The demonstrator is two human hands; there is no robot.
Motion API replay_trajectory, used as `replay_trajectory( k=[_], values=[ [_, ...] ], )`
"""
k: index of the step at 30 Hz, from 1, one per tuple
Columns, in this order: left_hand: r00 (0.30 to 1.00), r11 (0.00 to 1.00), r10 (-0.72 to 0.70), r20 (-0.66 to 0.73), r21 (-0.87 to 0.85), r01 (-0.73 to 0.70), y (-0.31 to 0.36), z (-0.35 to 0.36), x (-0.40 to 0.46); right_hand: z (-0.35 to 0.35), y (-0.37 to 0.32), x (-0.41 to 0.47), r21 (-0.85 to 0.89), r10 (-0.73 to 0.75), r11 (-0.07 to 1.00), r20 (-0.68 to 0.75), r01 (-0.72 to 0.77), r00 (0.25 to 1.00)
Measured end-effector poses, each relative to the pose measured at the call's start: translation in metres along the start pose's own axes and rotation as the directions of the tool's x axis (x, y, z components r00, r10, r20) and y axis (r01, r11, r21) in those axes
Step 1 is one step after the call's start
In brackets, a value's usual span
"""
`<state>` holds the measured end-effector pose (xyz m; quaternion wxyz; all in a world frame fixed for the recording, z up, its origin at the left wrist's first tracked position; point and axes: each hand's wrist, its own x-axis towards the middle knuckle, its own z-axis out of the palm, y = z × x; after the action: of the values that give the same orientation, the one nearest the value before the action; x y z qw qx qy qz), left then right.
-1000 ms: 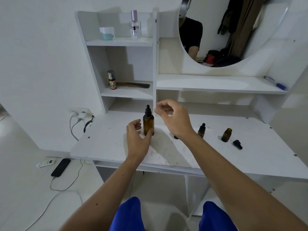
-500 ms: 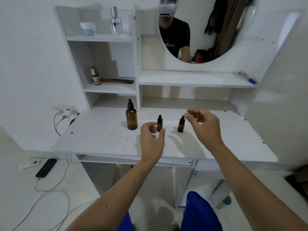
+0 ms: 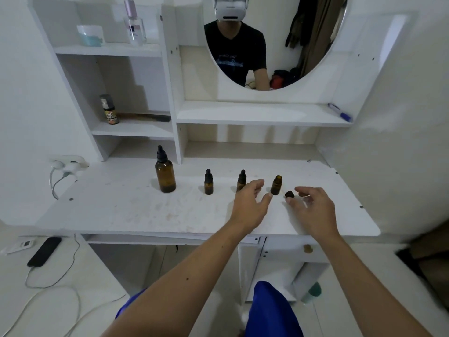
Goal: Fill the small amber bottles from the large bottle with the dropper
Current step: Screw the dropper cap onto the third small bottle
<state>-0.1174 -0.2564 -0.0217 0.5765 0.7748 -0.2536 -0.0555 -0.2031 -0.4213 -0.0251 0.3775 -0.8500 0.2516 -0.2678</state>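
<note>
A large amber bottle with a black dropper cap stands at the left of the white desk. To its right stand two small capped amber bottles, then a small uncapped one with its black cap lying beside it. My left hand hovers open just left of the uncapped bottle, partly covering the second small bottle. My right hand is open, with its fingertips close around the loose cap; I cannot tell whether they touch it.
Above the desk, shelves hold a jar, a clear perfume bottle, a small can and a blue pen. A round mirror hangs behind. Plugs sit at the left wall; a phone lies on the floor.
Both hands have left the large bottle and moved right along the row to the uncapped small bottle and its cap. The camera view has turned right and down.
</note>
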Motion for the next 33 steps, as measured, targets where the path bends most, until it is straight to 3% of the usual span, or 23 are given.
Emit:
replay_trajectory(
  k=[6, 12, 17, 28, 33],
  values=[
    [1.0, 1.0, 0.0, 0.025, -0.005, 0.0, 0.0, 0.022, 0.021, 0.008, 0.005, 0.01, -0.116, -0.02, 0.993, -0.012, 0.018, 1.0],
    [1.0, 1.0, -0.015, -0.02, 0.0, 0.015, -0.004, 0.03, 0.033, -0.01, -0.001, 0.013, 0.103, 0.056, 0.994, -0.085, -0.047, 0.995],
    [0.999, 1.0, -0.017, -0.051, 0.009, 0.018, -0.007, 0.033, 0.039, -0.019, -0.012, 0.017, 0.147, -0.051, 0.987, -0.057, 0.059, 0.997],
    [0.999, 1.0, 0.013, -0.049, 0.017, -0.012, -0.012, 0.034, 0.04, -0.028, -0.025, 0.029, -0.087, -0.299, 0.95, 0.002, 0.298, 0.954],
    [0.998, 0.999, 0.026, -0.05, -0.019, -0.027, -0.014, 0.034, 0.039, -0.033, -0.05, 0.044, -0.148, -0.352, 0.917, 0.134, 0.37, 0.926]
  ],
)
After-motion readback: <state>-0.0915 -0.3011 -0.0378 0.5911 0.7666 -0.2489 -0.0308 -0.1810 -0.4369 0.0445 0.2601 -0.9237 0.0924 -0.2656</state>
